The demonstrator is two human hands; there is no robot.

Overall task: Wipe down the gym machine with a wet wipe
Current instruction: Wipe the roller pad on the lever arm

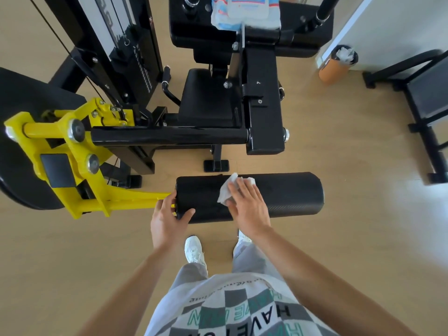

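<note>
A black padded roller (286, 196) lies across the view on a yellow lever arm (101, 202) of the gym machine (218, 112). My right hand (249, 207) presses a crumpled white wet wipe (226, 190) flat against the top of the roller, left of its middle. My left hand (169, 219) grips the roller's left end, thumb on the front face. A pack of wet wipes (244, 10) rests on the machine's black seat at the top.
A black weight stack frame (121, 44) stands at the upper left. An orange bin (337, 64) with used wipes stands by the white wall at the upper right. Another black machine's frame (426, 105) sits at the right edge. My white shoes (194, 249) stand on the wooden floor.
</note>
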